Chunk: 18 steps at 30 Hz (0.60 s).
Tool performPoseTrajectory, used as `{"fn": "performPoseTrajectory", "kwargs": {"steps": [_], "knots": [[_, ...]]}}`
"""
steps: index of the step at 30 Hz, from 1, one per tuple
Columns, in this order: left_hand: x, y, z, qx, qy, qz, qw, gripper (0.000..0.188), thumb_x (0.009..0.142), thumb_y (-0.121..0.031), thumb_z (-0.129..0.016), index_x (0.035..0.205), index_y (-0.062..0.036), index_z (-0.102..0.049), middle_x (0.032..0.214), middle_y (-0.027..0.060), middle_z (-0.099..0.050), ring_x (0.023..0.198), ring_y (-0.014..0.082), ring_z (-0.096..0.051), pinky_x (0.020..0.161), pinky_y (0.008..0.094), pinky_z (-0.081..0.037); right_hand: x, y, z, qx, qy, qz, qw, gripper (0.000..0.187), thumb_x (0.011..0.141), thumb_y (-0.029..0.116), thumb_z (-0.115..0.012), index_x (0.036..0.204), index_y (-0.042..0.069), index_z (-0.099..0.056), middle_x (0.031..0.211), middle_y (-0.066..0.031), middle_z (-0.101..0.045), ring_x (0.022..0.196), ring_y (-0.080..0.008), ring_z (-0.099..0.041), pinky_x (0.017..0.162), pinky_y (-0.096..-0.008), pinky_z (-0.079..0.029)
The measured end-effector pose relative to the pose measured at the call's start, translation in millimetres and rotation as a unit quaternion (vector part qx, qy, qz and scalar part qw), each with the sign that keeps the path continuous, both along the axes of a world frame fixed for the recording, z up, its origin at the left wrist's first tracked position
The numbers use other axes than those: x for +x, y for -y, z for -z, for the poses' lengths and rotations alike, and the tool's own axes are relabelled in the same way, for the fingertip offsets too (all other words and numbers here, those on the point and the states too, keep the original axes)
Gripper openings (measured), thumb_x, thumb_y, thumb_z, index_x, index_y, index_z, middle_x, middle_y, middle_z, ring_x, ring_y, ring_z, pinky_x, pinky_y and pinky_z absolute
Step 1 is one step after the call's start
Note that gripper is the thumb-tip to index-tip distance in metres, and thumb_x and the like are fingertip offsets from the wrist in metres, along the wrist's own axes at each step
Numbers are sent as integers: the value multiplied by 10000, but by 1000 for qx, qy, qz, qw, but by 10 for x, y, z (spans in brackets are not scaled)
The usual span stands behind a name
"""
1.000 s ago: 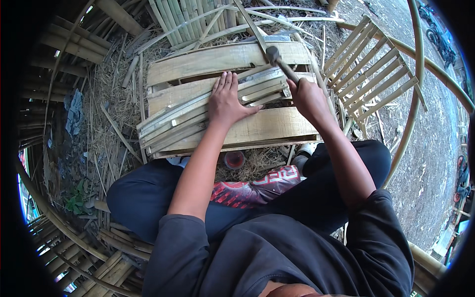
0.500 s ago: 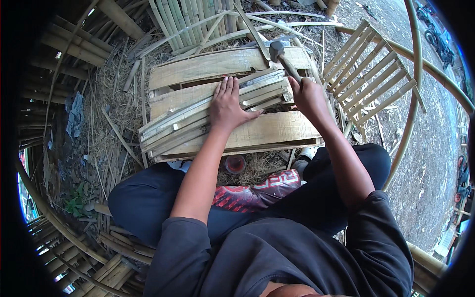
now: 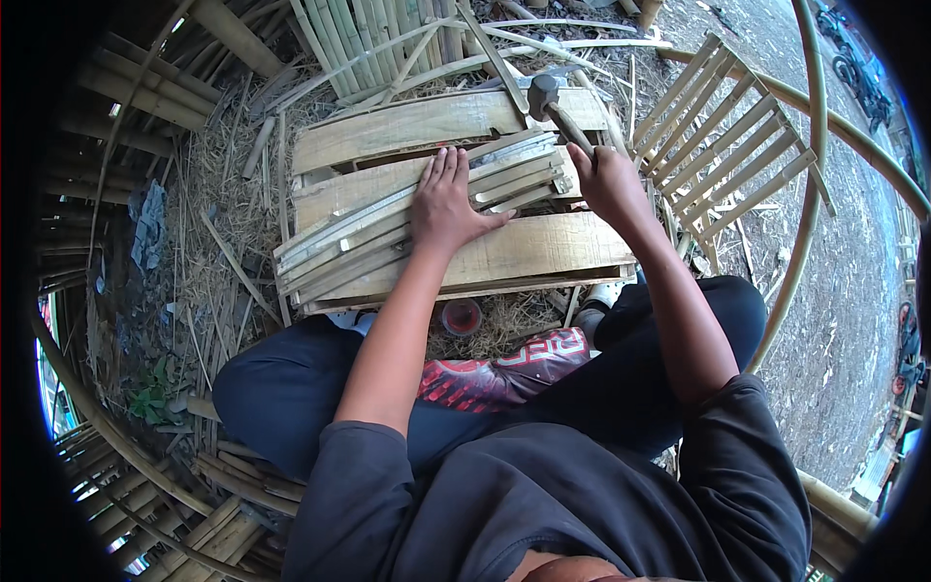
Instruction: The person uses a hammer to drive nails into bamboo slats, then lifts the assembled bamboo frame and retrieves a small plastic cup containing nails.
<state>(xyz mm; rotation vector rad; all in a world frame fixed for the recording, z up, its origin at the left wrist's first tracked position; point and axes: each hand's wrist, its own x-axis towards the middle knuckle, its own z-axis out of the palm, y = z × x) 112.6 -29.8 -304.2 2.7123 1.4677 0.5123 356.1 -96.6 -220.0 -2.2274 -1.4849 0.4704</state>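
Note:
My left hand [image 3: 445, 208] lies with its fingers stretched out on a stack of bamboo slats [image 3: 341, 239], its thumb pointing right across them. The slats rest at a slant on a low platform of wooden planks [image 3: 553, 244]. My right hand [image 3: 613, 188] is wrapped round the wooden handle of a hammer [image 3: 544, 94]. The dark hammer head is raised beyond the right end of the slats, apart from them. Behind it, a long thin strip [image 3: 498, 70] reaches from the platform toward the far side.
A slatted bamboo panel [image 3: 725, 147] leans at the right, beside curved bamboo poles [image 3: 813, 184]. A clear cup with something red [image 3: 462, 316] stands between my legs and the platform. Upright bamboo strips [image 3: 361, 44] are at the back. Dry shavings [image 3: 233, 184] litter the left ground.
My right hand and the hammer have risen very slightly toward the far side. My left hand stays in place on the slats.

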Motion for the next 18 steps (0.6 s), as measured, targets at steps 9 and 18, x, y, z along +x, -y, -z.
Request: {"fn": "performPoseTrajectory", "kwargs": {"steps": [9,18], "knots": [[9,9,-17,-1,-1,2,1000,1279,652,-811,-779,1512,76,-449,1556,253,-493,1505,346,-416,1276,413,-295,21,19,-17,-16,-19,-13,1000,617,1049,492,-561,912,-96,-688,802,-334,-687,846,-507,-704,796,-560,-548],[31,73,28,27,18,24,999,1257,658,-781,-797,1502,86,-457,1553,252,-496,1496,361,-423,1270,416,-309,-8,-34,234,-12,28,11,999,617,1045,489,-561,931,-96,-718,896,-330,-715,890,-504,-713,806,-574,-554]]}}
